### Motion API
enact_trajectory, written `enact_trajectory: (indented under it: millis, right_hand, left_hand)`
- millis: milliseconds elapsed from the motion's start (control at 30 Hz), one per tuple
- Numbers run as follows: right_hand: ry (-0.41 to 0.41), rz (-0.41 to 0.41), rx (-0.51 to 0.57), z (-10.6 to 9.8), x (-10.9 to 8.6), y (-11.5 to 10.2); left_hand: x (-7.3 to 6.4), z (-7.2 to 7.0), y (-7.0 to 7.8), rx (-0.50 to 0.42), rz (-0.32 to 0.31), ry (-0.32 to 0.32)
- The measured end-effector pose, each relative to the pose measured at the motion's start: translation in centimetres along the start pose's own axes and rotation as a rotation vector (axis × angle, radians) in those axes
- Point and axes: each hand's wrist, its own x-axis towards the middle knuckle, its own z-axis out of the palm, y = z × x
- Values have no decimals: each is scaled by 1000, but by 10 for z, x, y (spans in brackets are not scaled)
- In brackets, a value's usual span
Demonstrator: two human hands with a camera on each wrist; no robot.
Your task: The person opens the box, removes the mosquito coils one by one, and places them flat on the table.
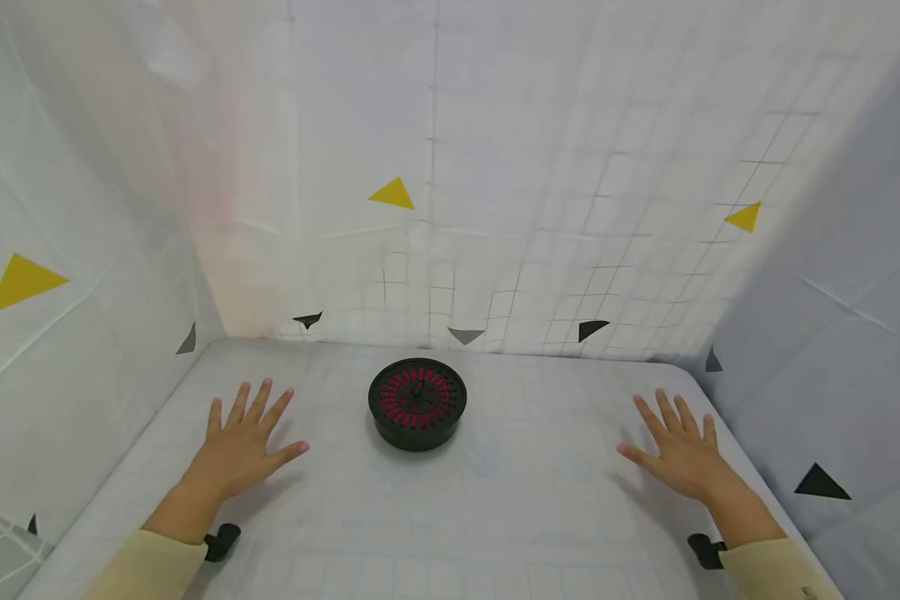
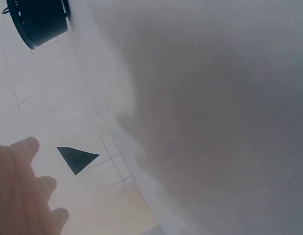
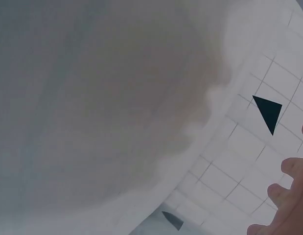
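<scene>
A round black container point(image 1: 417, 435) stands on the white table, its slotted lid showing pinkish-red through the slots and a small knob in the middle. To its left my left hand point(image 1: 237, 454) is spread palm down, fingers straight and apart from the container. My right hand point(image 1: 682, 457) is spread likewise on the far right, with nothing in its fingers. In the left wrist view the container point(image 2: 41, 22) shows in the upper left corner, and fingers point(image 2: 26, 149) at the lower left. Only fingertips point(image 3: 291, 166) appear at the right wrist view's lower right.
The white table point(image 1: 450, 517) meets a pale back wall point(image 1: 510, 275) with grid lines. White side walls point(image 1: 855, 333) stand left and right. Yellow triangles point(image 1: 394, 194) and black triangles point(image 1: 592, 330) mark the walls. A black camera piece point(image 1: 223, 542) sits at each wrist.
</scene>
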Motion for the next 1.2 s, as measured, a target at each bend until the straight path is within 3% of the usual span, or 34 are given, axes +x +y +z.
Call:
enact_trajectory:
  millis: [700, 1200]
  right_hand:
    - [2, -34, 13, 3, 15, -44]
    - [34, -111, 66, 11, 25, -77]
  left_hand:
    - [6, 10, 22, -29, 14, 25]
    - [13, 16, 45, -4, 60, 47]
